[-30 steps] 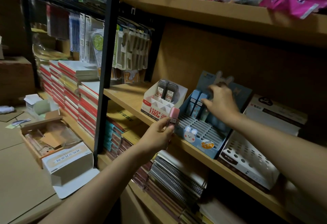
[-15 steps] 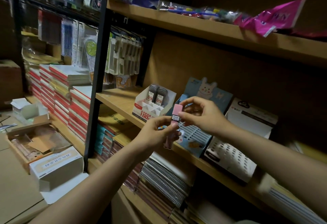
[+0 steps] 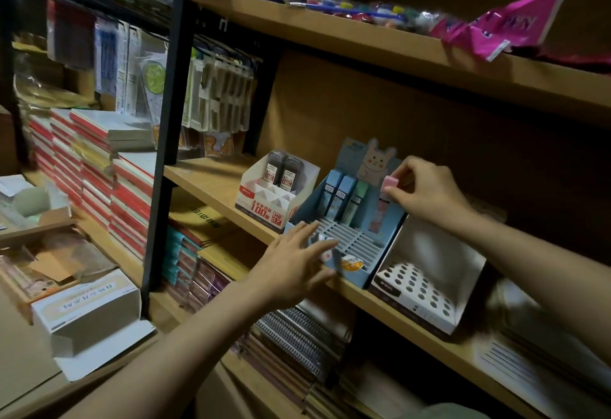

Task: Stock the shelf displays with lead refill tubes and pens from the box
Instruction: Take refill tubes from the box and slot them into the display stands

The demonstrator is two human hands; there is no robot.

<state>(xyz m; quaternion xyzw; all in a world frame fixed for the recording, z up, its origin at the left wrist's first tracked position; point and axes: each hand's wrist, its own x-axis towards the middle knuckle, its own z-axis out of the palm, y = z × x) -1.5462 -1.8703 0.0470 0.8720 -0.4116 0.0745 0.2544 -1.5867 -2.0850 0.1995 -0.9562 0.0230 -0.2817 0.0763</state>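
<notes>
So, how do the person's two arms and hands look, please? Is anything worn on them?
Both forearms are bare up to the picture's edge: no sleeves, no gloves show. The left hand and the right hand carry no visible ring, watch or bracelet. The fingers have short nails, as far as the dim, slightly blurred picture shows.
</notes>
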